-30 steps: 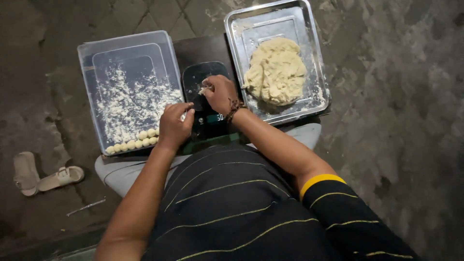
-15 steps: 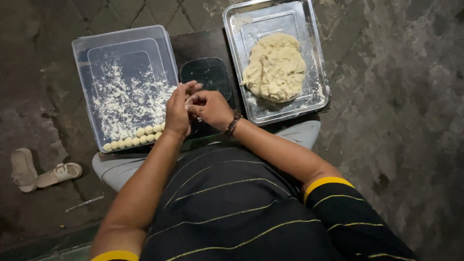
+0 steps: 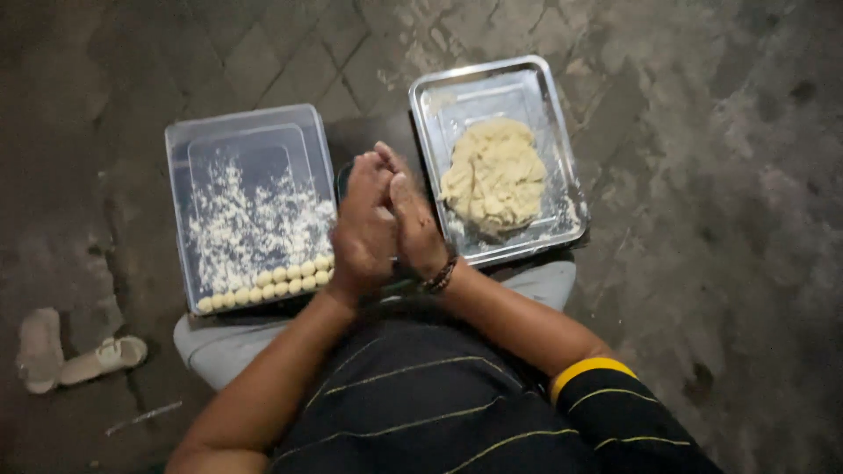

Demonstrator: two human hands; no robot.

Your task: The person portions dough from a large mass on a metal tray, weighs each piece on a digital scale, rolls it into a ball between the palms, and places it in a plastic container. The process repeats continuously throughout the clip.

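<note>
My left hand (image 3: 362, 228) and my right hand (image 3: 413, 224) are pressed palm to palm in front of me, fingers pointing away. Whatever lies between the palms is hidden. They hover over a dark flat scale (image 3: 344, 180), mostly covered by the hands. To the right a metal tray (image 3: 527, 83) holds a large pale lump of dough (image 3: 493, 175). To the left a clear plastic tray (image 3: 246, 132) is dusted with flour and carries a row of small dough balls (image 3: 268, 283) along its near edge.
Both trays rest on my lap above a dark paved floor (image 3: 720, 175). A pair of pale sandals (image 3: 75, 351) lies on the floor at the lower left. A beaded bracelet (image 3: 439, 276) circles my right wrist.
My hands have left the scale and come together, rising palm to palm. The view has shifted slightly.
</note>
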